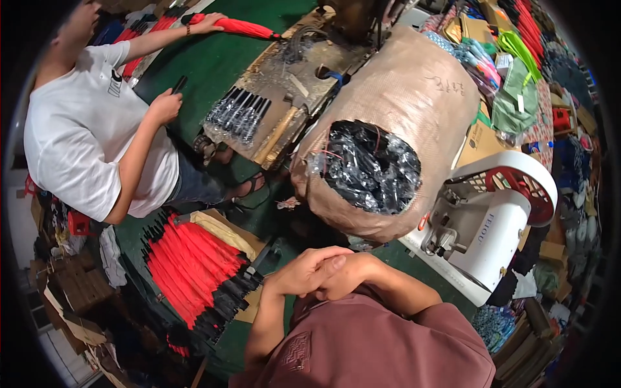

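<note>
My left hand and my right hand are clasped together in front of my body, above the lap of my maroon clothing. The left hand's fingers lie over the right hand, whose fingers are mostly hidden. No tool or object shows between them. Just beyond stands a big tan woven sack, its open end showing black pieces in clear plastic. To the left of my hands lies a pile of folded red umbrellas with black ends.
A person in a white shirt at the left holds a red folded umbrella and a small black object. Plastic-wrapped black handles and a hammer lie on a worn board. A white sewing machine stands right.
</note>
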Motion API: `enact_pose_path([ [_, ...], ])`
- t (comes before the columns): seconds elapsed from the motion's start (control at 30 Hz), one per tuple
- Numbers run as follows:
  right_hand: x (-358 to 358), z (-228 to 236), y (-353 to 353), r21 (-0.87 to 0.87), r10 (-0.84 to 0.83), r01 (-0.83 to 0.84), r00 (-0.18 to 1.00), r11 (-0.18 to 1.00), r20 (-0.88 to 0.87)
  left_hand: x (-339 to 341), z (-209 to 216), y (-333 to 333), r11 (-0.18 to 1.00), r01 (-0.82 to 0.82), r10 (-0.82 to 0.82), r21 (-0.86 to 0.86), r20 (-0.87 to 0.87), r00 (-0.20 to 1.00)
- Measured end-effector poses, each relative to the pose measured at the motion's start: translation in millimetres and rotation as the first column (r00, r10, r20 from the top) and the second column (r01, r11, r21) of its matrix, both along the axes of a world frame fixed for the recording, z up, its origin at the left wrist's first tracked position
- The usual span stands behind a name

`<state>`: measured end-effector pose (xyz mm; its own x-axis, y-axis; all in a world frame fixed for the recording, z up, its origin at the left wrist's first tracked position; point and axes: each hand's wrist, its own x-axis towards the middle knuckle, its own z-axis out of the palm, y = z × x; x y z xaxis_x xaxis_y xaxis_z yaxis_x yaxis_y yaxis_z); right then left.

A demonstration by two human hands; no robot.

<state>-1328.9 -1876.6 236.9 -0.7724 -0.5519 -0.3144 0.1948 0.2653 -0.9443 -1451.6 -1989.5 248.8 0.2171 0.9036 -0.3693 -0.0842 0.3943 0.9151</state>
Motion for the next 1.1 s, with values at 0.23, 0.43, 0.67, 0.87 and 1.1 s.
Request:
enact_pose_path([
  [0.23, 44, -16, 14, -0.056, 0.057, -0.070, 0.977, 0.996, -0.204, 43, 14, 25, 0.993, 0.065, -0.057, 0.102, -0.079, 0.995],
  [0.43, 57, 0, 27, -0.158, 0.066, -0.142, 0.911, 0.977, -0.406, 67, 29, 11, 0.981, -0.036, 0.072, 0.193, -0.181, 0.981],
  [0.67, 72, 21, 34, -0.222, -0.151, 0.064, 0.905, 0.973, -0.399, 70, 49, 11, 0.855, -0.058, 0.243, 0.515, -0.301, 0.922],
  [0.87, 84, 67, 32, -0.047, -0.147, 0.139, 0.923, 0.989, -0.355, 71, 76, 15, 0.809, 0.000, 0.197, 0.587, -0.272, 0.942],
  [1.1, 105, 44, 8, -0.281, -0.369, 0.272, 0.842, 0.921, -0.395, 71, 83, 11, 0.869, -0.003, 0.127, 0.495, -0.218, 0.968],
])
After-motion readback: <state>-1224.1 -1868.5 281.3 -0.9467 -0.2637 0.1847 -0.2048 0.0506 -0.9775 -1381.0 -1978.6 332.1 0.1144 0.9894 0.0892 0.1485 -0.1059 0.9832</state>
